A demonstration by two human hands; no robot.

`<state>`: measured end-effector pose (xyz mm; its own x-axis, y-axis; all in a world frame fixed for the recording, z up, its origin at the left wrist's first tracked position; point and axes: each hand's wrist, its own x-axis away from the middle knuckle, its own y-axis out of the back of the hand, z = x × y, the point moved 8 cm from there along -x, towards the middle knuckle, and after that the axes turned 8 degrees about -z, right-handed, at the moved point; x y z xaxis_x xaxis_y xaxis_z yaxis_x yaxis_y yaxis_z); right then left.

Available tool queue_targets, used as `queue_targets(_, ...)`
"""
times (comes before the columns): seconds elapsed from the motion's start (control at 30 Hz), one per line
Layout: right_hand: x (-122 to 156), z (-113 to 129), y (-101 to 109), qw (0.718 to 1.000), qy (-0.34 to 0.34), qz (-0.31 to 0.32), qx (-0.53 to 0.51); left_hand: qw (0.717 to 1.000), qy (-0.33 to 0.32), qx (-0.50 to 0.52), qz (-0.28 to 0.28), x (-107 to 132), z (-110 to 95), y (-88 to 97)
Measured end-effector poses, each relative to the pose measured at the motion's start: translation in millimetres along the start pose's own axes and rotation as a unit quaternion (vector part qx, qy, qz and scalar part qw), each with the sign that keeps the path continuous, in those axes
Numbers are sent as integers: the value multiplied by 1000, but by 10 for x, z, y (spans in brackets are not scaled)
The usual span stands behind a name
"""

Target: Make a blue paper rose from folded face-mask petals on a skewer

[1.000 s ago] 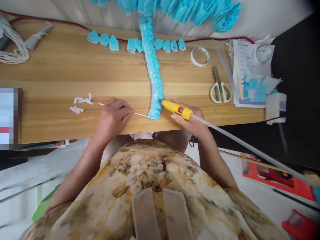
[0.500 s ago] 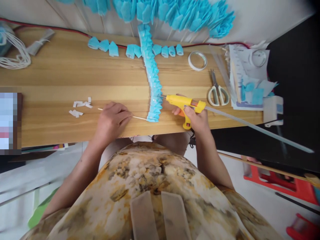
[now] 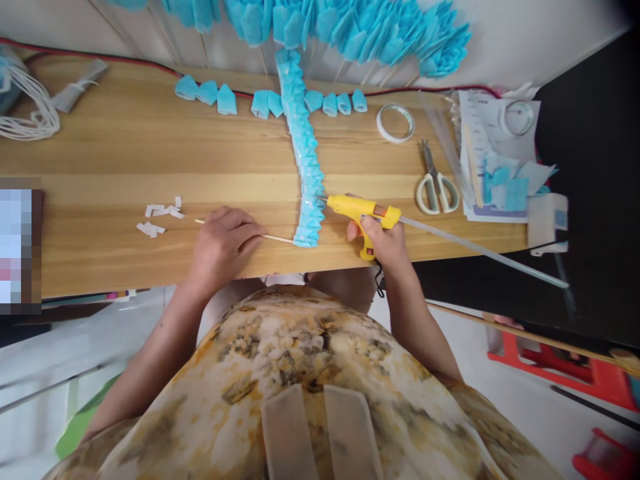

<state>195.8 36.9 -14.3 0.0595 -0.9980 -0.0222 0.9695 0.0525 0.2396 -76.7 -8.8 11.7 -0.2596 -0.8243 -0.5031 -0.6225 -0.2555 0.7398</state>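
"What's around?"

"Paper scraps [image 3: 160, 212] are lying at ten o'clock from the left hand [image 3: 225, 241]; its grip is holding a stick [image 3: 279, 238] meeting the central blue strip [image 3: 304, 143]."

"Rightward?"

"The right hand [image 3: 387, 241] is gripping a glue gun [image 3: 353, 207]; scissors [image 3: 433, 173] are lying at its two."

"Edges?"

"The counter [image 3: 225, 157] is ending at six by both hands, stretching toward twelve."
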Motion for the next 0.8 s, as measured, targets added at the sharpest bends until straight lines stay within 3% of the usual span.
queue_targets(0.37,5,48,8,998,16,11,67,1000,3,-2,5,-10,-3,-8)
queue_targets(0.8,-47,96,70,998,-11,-4,58,1000,-15,-4,-7,-7,-30,11)
